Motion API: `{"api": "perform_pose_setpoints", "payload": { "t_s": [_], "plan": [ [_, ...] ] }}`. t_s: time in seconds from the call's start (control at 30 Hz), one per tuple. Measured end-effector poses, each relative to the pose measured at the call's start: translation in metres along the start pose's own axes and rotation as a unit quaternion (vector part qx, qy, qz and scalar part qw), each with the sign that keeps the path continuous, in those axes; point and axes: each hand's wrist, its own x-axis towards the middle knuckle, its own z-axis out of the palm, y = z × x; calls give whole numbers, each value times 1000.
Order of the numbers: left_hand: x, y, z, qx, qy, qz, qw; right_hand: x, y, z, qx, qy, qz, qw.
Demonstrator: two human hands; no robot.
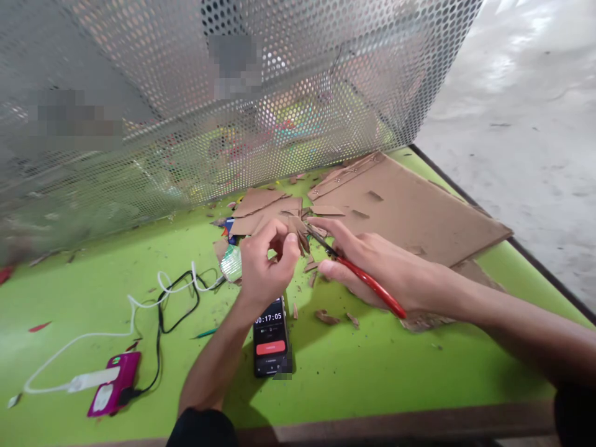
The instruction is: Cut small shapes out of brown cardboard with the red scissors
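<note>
My right hand (367, 261) is closed around red-handled pliers (361, 276), their dark jaws pointing toward the middle of the table. Thumb and fingers of my left hand (267, 261) are pinched together at a small strip of brown cardboard (298, 228). The jaw tips are close beside this strip; whether they touch it I cannot tell. Behind the left hand lie torn cardboard pieces (261, 203). A large flat cardboard sheet (410, 208) extends beyond the right hand. Small cardboard scraps (326, 317) are scattered below the pliers.
A phone (270, 332) with a running timer lies by my left wrist. Left of it are a magenta power bank (123, 379), white cable (88, 334) and black cable (161, 310). A perforated metal panel (279, 124) borders the green table (372, 385) at the back.
</note>
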Motion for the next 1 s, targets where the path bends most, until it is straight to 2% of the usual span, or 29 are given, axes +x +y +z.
{"api": "perform_pose_setpoints", "payload": {
  "t_s": [0.23,0.63,1.0],
  "plan": [
    [-4,4,7,13,-40,6,999,2,2,8,7,-6,12,1000],
    [-4,7,11,4,-41,13,999,3,-4,10,36,-13,33,999],
    [-4,8,12,0,-49,18,999,2,-5,8,51,6,29,998]
  ]
}}
